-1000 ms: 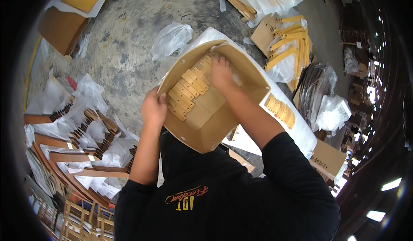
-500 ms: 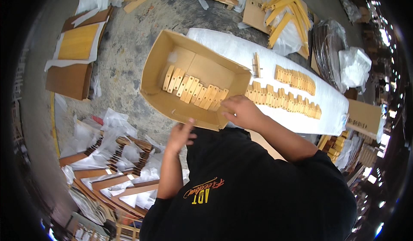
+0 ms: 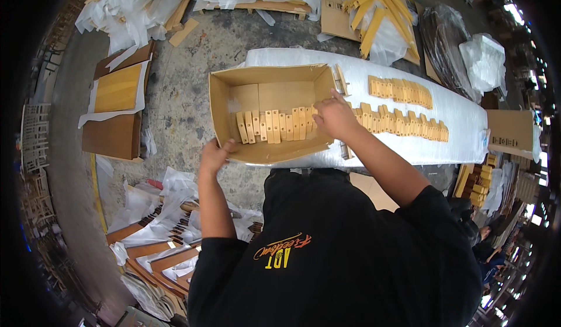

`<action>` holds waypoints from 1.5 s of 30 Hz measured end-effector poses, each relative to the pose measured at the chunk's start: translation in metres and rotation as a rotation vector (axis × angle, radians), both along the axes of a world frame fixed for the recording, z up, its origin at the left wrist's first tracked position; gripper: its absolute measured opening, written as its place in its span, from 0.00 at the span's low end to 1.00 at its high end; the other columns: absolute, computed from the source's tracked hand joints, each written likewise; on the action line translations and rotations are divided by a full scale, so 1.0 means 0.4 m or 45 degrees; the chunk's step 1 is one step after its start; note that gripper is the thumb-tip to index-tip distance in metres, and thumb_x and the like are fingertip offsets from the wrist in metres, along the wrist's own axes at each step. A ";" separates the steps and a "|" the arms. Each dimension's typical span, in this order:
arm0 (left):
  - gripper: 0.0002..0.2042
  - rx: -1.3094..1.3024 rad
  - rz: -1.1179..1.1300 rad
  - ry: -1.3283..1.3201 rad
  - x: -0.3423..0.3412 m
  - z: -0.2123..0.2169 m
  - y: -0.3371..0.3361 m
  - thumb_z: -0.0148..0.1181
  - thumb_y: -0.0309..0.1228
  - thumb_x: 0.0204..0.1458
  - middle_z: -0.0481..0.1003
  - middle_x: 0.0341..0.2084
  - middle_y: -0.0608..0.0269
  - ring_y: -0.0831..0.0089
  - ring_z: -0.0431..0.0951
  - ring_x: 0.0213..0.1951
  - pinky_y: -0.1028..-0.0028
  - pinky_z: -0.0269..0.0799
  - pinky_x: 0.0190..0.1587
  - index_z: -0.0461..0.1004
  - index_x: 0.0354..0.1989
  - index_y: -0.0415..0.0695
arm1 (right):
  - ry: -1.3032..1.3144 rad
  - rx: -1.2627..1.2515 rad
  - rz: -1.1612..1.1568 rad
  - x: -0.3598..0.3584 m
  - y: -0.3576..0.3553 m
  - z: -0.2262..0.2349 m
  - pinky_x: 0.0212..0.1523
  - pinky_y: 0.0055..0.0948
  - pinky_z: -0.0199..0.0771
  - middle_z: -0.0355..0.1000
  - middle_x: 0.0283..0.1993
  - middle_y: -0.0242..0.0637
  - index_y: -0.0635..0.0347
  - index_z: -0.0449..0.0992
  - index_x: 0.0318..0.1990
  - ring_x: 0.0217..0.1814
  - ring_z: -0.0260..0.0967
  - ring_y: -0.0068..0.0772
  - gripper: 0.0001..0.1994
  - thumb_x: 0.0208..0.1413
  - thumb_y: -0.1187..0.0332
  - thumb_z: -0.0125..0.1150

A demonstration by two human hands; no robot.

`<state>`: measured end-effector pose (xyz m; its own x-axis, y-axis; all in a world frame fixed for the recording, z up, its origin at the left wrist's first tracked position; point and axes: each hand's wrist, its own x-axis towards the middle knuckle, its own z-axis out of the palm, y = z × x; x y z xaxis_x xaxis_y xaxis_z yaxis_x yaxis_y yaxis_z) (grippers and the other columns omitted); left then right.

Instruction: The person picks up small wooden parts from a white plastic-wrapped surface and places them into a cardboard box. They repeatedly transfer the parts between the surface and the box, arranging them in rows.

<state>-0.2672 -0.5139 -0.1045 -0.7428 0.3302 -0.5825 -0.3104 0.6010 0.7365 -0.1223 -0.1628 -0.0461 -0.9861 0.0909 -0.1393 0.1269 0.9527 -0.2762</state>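
Cardboard box [image 3: 266, 114] sits open on the white-wrapped bench [image 3: 461, 122], a row of small wooden blocks [image 3: 274, 125] standing inside. My left hand [image 3: 215, 155] clamps the near wall, steadying it. My right hand [image 3: 334, 117] covers the row's right end at the box edge; grip there, I cannot tell. More wooden blocks [image 3: 403, 119] line the bench, within reach.

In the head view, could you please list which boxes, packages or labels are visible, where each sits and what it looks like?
Open cardboard box: on the white-wrapped bench, brown, rectangular, a row of small wooden blocks inside; left hand on its near corner, right hand at its right wall.
Closed carton: off the bench's right end, brown, with dark print.
Flat cardboard sheet: top centre, brown, under yellow wooden strips.
Clear plastic bag: upper right, whitish, bulging.
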 end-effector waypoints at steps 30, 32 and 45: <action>0.57 -0.925 -0.128 -0.298 0.053 -0.220 0.323 0.70 0.43 0.47 0.44 0.75 0.42 0.45 0.60 0.71 0.57 0.64 0.70 0.32 0.77 0.41 | 0.146 -0.674 -0.351 0.094 -0.150 0.090 0.44 0.43 0.77 0.78 0.39 0.49 0.61 0.79 0.45 0.42 0.77 0.54 0.09 0.61 0.68 0.61; 0.58 -0.929 -0.085 -0.257 0.065 -0.228 0.332 0.71 0.43 0.46 0.43 0.76 0.41 0.44 0.60 0.71 0.57 0.64 0.70 0.32 0.77 0.41 | 0.349 -0.666 -0.390 0.147 -0.141 0.102 0.45 0.43 0.77 0.78 0.39 0.48 0.61 0.80 0.44 0.43 0.76 0.54 0.08 0.61 0.70 0.61; 0.57 -0.975 -0.436 0.002 0.085 -0.196 0.347 0.70 0.49 0.48 0.43 0.75 0.34 0.39 0.61 0.69 0.55 0.65 0.68 0.34 0.77 0.40 | 0.297 -0.592 -0.381 0.240 -0.027 0.058 0.47 0.45 0.74 0.76 0.42 0.47 0.59 0.79 0.47 0.46 0.74 0.54 0.11 0.58 0.68 0.63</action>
